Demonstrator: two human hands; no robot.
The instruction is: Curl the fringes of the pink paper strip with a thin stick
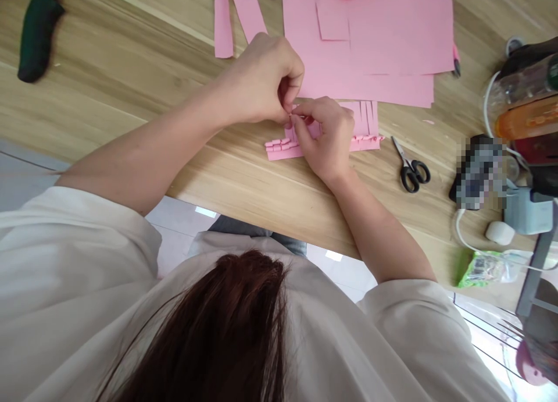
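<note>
A pink paper strip [365, 118] with slits cut into it lies near the table's front edge. Small rolled curls [278, 143] of the same paper run along its lower side. Over the strip's upper edge, my left hand [271, 79] is closed in a pinch, its fingertips meeting those of the other hand at a narrow paper tab. My right hand [326, 135] rests across the middle of the strip, thumb and forefinger pinched at the same spot. The fingers hide most of that tab. To the right lie small scissors [410, 166] with black handles.
Large pink paper sheets [392, 35] lie just beyond the hands, with loose pink strips [223, 24] to their left. A dark green handle [39, 38] sits at the far left. At right are a bottle [527, 117], a white earbud case [500, 232] and a cable.
</note>
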